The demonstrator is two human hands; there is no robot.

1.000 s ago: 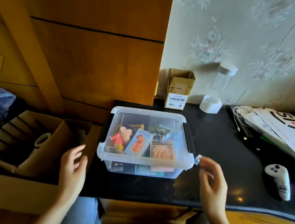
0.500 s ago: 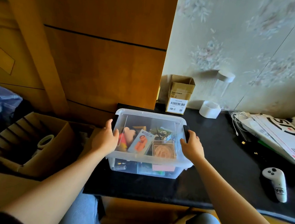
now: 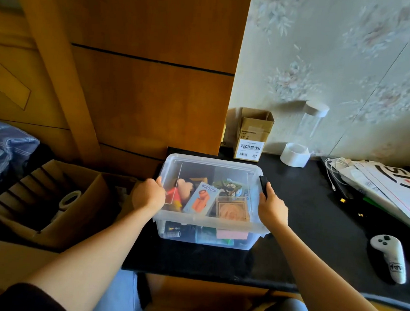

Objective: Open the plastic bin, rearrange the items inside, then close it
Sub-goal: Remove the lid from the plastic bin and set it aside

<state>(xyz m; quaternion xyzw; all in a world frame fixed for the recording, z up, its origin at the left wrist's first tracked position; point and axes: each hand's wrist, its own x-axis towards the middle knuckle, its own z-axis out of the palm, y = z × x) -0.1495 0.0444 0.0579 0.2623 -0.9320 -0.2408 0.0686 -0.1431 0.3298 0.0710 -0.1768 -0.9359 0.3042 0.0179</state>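
Black latch (image 3: pixel 263 186) at the bin's right end is gripped by the right hand (image 3: pixel 272 208); the left hand (image 3: pixel 148 195) is curled over the opposite end, its latch hidden. Both grips are clamped on the clear plastic bin (image 3: pixel 208 220), which is seated on the black worktop (image 3: pixel 316 228), lid on. A blue box (image 3: pixel 201 198) is seen inside. A white controller (image 3: pixel 390 257) is noted well apart at right.
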